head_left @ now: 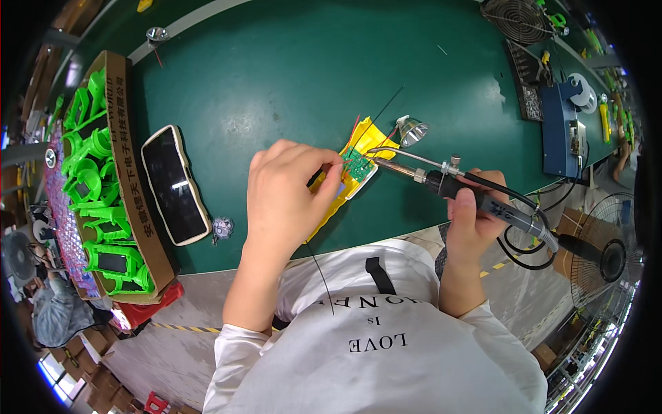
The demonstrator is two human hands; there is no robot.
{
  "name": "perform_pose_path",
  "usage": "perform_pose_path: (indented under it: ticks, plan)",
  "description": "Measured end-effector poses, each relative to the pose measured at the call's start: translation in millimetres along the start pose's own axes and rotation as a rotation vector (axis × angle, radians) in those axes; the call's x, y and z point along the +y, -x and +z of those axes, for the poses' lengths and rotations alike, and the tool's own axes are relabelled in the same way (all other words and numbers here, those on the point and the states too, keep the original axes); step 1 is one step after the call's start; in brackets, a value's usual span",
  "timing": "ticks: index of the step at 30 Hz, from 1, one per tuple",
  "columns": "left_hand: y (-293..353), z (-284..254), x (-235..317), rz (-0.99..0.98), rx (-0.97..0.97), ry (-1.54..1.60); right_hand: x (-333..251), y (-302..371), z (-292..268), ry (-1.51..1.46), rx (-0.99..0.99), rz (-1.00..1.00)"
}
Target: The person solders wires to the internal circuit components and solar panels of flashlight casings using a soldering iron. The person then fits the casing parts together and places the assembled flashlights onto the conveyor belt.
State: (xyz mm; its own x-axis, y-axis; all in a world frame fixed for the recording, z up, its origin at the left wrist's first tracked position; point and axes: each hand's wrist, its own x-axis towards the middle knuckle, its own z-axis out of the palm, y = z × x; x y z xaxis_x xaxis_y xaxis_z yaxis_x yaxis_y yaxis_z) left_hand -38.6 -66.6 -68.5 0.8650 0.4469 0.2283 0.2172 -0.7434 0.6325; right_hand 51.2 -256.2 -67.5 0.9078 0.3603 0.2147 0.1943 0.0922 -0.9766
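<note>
My right hand is wrapped round the black handle of a soldering iron, which has a thin metal feed tube clamped along it. The iron's tip points left and reaches the small green circuit board. That board lies on a yellow-wrapped pack near the table's front edge. My left hand is closed in a pinch at the board's left edge, on what looks like a thin wire, mostly hidden by the fingertips. Beside the board, a silver reflector lamp is attached to red and dark wires.
On the green table, a phone lies left, beside a small charm. A cardboard box of green plastic housings stands farther left. At the right are a blue soldering unit and a fan. Another reflector sits far left.
</note>
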Motion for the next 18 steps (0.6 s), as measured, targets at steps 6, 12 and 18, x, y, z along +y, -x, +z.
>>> perform_pose_path:
  ticks: [6, 12, 18]
  plan:
    - [-4.7, -4.4, 2.9, 0.005, -0.063, -0.083, 1.0, 0.4, 4.1, 0.021, -0.056, 0.038]
    - [-7.1, -5.2, 5.9, 0.022, -0.081, -0.164, 2.0, -0.2, 4.6, 0.047, -0.090, 0.056]
    - [-7.2, -5.7, 8.0, 0.013, -0.084, -0.178, 3.2, -0.3, 7.2, 0.045, -0.074, 0.047]
